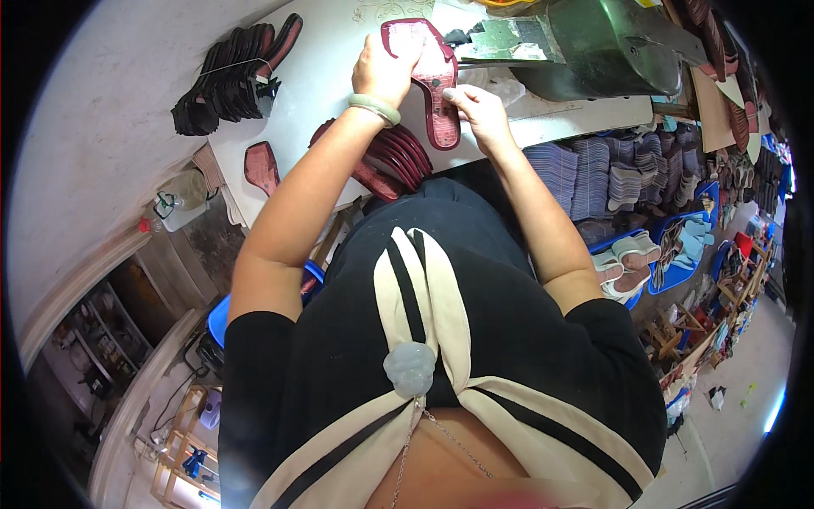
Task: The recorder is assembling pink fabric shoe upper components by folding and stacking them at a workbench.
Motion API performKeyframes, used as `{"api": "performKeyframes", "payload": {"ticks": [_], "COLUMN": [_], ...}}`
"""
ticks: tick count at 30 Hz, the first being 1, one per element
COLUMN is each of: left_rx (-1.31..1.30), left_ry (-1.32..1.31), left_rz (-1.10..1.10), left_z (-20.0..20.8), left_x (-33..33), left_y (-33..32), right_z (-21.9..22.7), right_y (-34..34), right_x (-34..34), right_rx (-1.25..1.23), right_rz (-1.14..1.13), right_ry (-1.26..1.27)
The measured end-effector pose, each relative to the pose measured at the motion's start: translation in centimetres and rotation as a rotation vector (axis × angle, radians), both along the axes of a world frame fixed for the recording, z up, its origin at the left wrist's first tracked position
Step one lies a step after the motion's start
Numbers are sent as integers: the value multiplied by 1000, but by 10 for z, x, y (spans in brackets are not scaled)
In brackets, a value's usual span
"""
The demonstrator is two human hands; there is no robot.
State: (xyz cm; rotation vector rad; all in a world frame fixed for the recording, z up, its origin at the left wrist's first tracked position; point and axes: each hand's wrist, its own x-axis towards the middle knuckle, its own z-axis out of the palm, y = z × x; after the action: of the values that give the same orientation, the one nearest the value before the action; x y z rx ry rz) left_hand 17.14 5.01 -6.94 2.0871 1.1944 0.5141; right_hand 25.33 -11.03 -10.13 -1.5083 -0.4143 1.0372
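Observation:
A dark red shoe sole piece (443, 123) lies over the white table, its wide toe end away from me and its narrow heel end toward me. My left hand (386, 71), with a pale green bangle on the wrist, grips the toe part; some of its fingertips are hidden behind or over the piece. On the right edge, near the middle, my right hand (480, 114) pinches the piece between thumb and fingers. A stack of similar dark red soles (394, 161) lies nearer to me, partly hidden by my left forearm. One single sole piece (262, 167) rests left of that forearm.
A bundle of black soles (229, 75) tied together sits on the white table (309, 85) at far left. A dark green machine (593, 51) stands at right. Stacks of grey pieces (577, 174) and blue baskets (674, 276) with shoe parts are lower right.

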Motion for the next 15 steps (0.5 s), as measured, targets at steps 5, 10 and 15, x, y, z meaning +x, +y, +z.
{"api": "performKeyframes", "payload": {"ticks": [5, 10, 15], "left_rx": [-591, -729, -107], "left_ry": [-324, -745, -417], "left_rz": [68, 32, 289], "left_z": [3, 12, 18], "left_x": [-27, -92, -127], "left_y": [5, -4, -30], "right_z": [32, 56, 41], "right_y": [6, 34, 58], "right_x": [-12, -34, -92], "right_rx": [-30, 147, 94], "right_rz": [206, 328, 305], "right_ry": [-297, 366, -517]}}
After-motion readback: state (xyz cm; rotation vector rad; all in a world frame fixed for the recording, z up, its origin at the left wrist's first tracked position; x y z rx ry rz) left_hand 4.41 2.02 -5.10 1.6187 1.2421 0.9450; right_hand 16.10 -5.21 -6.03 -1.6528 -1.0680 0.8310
